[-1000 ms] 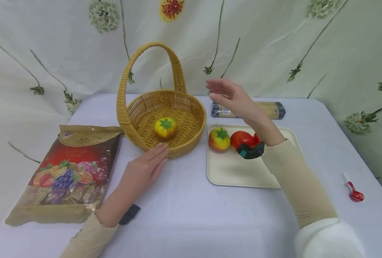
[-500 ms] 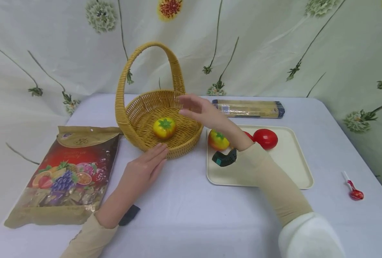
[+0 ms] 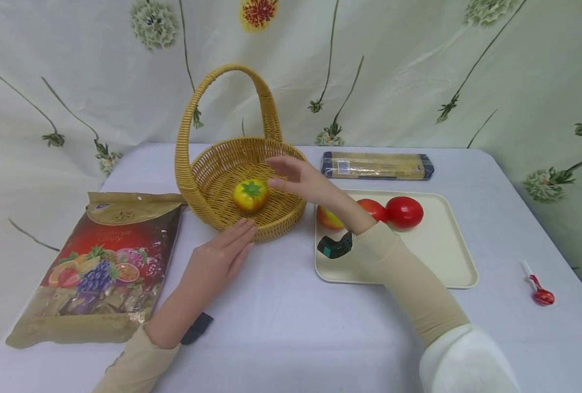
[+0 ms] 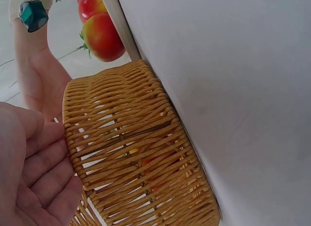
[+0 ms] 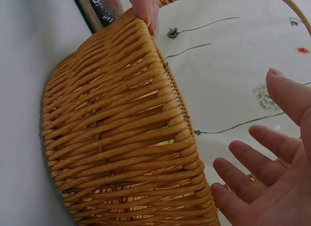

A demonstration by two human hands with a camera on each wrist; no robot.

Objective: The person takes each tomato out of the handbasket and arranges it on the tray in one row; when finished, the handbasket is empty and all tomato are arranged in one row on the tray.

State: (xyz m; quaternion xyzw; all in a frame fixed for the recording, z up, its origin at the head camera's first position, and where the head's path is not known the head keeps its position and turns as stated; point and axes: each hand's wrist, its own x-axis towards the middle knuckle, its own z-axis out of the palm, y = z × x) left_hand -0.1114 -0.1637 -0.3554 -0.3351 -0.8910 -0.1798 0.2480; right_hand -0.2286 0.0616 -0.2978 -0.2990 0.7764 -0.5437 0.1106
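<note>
A wicker basket (image 3: 291, 215) with a tall arched handle stands at the centre left. Inside it lies a yellow-orange, tomato-like fruit (image 3: 250, 196) with a green star-shaped top. My left hand (image 3: 222, 256) rests its straight fingers at the basket's front rim; in the left wrist view those fingertips are right at the weave. Over the basket's right side hangs my right hand (image 3: 300, 180), fingers loosely bent and apart, with nothing in it. The right wrist view shows the same spread fingers (image 5: 248, 180) beside the rim.
A cream tray (image 3: 418, 267) at the right bears two red fruits (image 3: 405, 212) and a yellow-red one (image 3: 327, 219), partly behind my right wrist. A flat package (image 3: 379, 166) lies behind it. A fruit candy bag (image 3: 104, 267) lies left, a lollipop (image 3: 541, 292) far right.
My right hand has moved left and down from above the tray's back edge to over the basket, uncovering the red fruits and the package. My left hand has stayed at the rim.
</note>
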